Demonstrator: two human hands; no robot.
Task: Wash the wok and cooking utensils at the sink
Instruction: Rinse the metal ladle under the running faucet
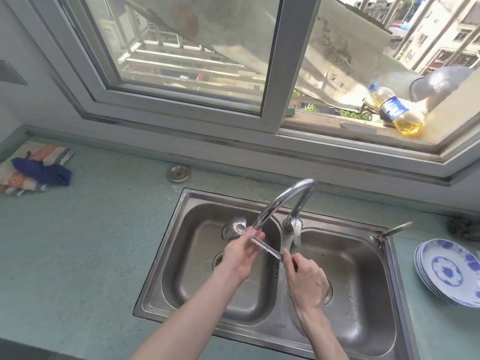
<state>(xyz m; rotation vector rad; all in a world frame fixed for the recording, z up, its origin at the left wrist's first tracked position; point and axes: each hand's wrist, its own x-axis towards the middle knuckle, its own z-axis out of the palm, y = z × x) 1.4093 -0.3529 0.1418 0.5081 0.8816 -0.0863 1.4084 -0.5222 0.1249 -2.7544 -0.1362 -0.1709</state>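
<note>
Both hands pinch the ladle point(235, 228) handle: left hand point(240, 258) apparently mid-handle, right hand point(305, 279) at its end.

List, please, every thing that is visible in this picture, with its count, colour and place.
ladle: one, silver metal, held over the left basin under the spout
faucet: one, chrome, behind the divider of the basins, spout turned to the left basin
sink: one with two basins, steel, set in the countertop
small tap: one, metal, right back corner of the sink
plates: a stack, white with blue pattern, right of the sink
cloths: a striped one with a dark blue one on it, far left of the countertop
metal cap: one, silver, countertop behind the sink
bottle: one, yellow liquid, blue label, lying on the window ledge
left hand: holds the ladle near its bowl
right hand: fingers pinch the handle end
</note>
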